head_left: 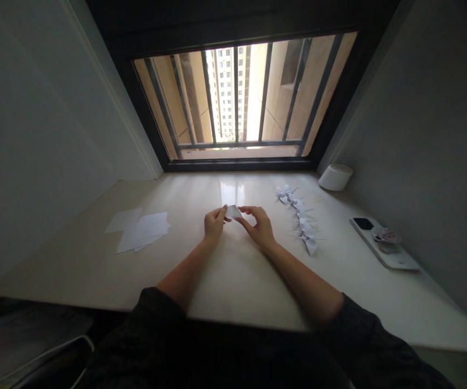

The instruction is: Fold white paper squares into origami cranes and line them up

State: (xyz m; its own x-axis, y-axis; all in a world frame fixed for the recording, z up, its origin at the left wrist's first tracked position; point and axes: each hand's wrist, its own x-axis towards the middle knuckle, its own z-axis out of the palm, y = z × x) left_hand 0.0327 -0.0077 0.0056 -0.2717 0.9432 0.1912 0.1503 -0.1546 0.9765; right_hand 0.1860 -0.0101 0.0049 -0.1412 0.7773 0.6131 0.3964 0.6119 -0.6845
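Passage along the countertop [233,281] between loose paper sheets [142,231] and the paper crane row [300,219]; further right, what looks like a white phone [383,246] and a white canister [336,177] stand in the way.

left hand [215,225], right hand [259,229], just apart

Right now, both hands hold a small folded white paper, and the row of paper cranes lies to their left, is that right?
No: in the head view, the left hand and right hand do hold the folded white paper, but the row of paper cranes lies to their right.
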